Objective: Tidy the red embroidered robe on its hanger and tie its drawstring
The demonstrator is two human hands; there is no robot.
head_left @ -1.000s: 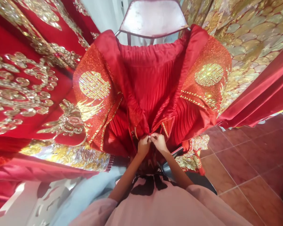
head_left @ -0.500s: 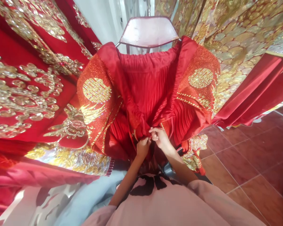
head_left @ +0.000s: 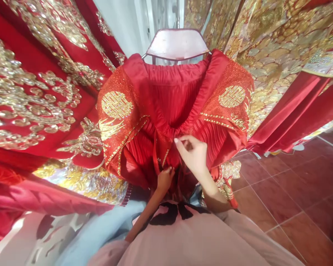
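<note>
Red pleated garment lies draped over the chair back at frame centre, its gold medallion panels spread toward 10 and 2 o'clock.

Step in hand, as judged: close work at the central gather where the two front edges meet.
- Left hand, at 6 o'clock of the gather: fingers closed narrow on a fold of the garment, pinning it low.
- Right hand, at 4 o'clock of the gather: thumb and forefinger drawn to a fine pinch on the fabric edge, remaining fingers loosely curled. Whether a thread or pin sits in the pinch is too small to tell.

Any following move calls for a steady lower hold while the upper pinch works, since the pleats slide easily.

Edges and room: embroidered red cloth crowds the 9 o'clock side; gold scale-patterned cloth hangs at 1 o'clock. Open tiled floor lies at 4 o'clock.
</note>
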